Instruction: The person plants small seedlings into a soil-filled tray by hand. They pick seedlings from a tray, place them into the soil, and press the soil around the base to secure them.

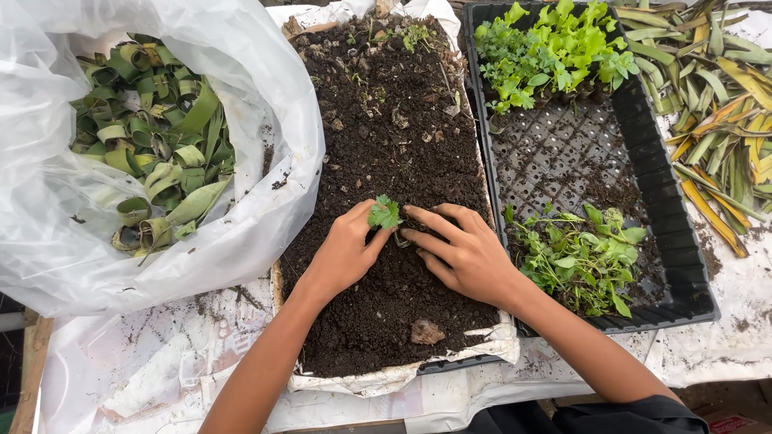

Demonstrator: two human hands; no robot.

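Hands (402, 249) around seedling (384, 213) in soil (386, 128)

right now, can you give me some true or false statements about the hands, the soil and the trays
1. Both hands, left hand and right hand, rest on the soil. True.
2. A small seedling stands between the hands. True.
3. The black tray is packed full of plants. False: plants sit only at its far and near ends, and its middle is bare.
4. The plastic bag holds loose soil. False: it holds rolled green leaf strips.
5. Long loose leaves lie to the right of the black tray. True.
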